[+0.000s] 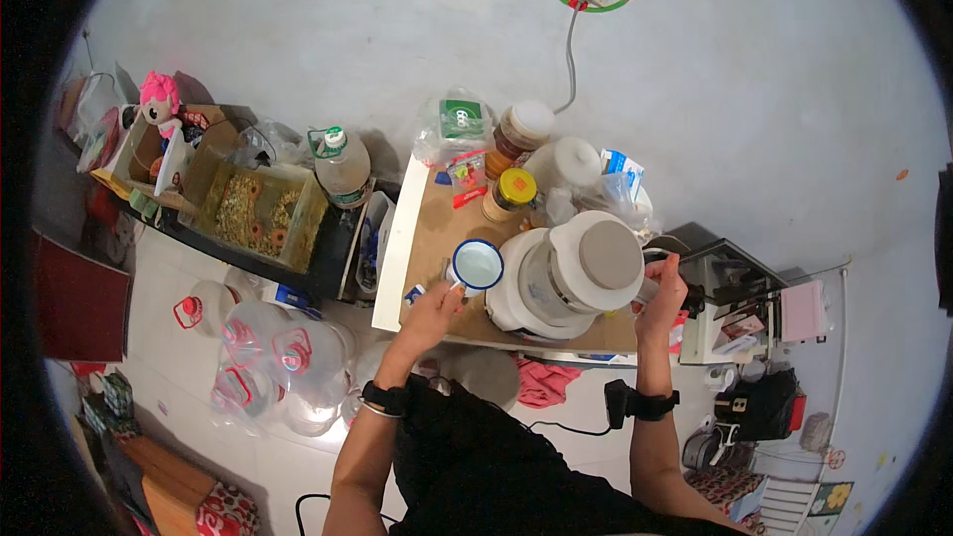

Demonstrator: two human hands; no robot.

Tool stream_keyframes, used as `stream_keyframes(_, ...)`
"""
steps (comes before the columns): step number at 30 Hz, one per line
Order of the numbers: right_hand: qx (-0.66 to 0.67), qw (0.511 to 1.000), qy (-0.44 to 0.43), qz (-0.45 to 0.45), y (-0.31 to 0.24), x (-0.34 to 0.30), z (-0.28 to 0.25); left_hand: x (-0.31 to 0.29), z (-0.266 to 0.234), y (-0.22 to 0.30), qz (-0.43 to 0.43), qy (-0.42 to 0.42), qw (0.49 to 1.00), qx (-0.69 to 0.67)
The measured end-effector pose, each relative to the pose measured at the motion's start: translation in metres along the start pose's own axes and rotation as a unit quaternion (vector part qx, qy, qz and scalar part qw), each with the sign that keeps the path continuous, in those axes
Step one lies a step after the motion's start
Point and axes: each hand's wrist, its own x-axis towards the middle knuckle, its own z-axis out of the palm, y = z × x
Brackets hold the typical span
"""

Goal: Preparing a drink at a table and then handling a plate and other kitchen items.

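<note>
A white mug with a blue rim (477,265) is in my left hand (432,318), whose fingers close round its handle side. The mug's open mouth faces up, and its inside looks pale; whether it holds liquid I cannot tell. Just right of it is a white electric kettle (541,283) with a clear band and a round grey-beige lid top (610,254). My right hand (660,300) is wrapped round the kettle's handle on the right side. The kettle leans over its white base (503,298); whether it is lifted clear is hidden.
A yellow-lidded jar (514,189), a white-lidded jar (531,121) and plastic bags crowd the back of the wooden tabletop (427,228). A grey cord (571,60) runs up to a wall socket. Large clear bottles (248,357) stand on the floor at left; a pink cloth (544,382) lies below.
</note>
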Motion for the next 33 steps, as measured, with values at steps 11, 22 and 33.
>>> stream_keyframes(11, 0.040, 0.996, 0.027, 0.074, 0.001, -0.019, 0.004, -0.003, -0.024, 0.030, -0.065, -0.038, 0.997, 0.012)
stream_keyframes(22, 0.043, 0.996, 0.012, 0.074, 0.004, -0.031, 0.007, 0.110, -0.029, 0.093, 0.208, -0.094, 0.963, 0.140)
stream_keyframes(33, 0.050, 0.990, -0.010, 0.133, -0.004, -0.032, 0.000, 0.174, 0.012, 0.067, 0.194, -0.110, 0.965, 0.139)
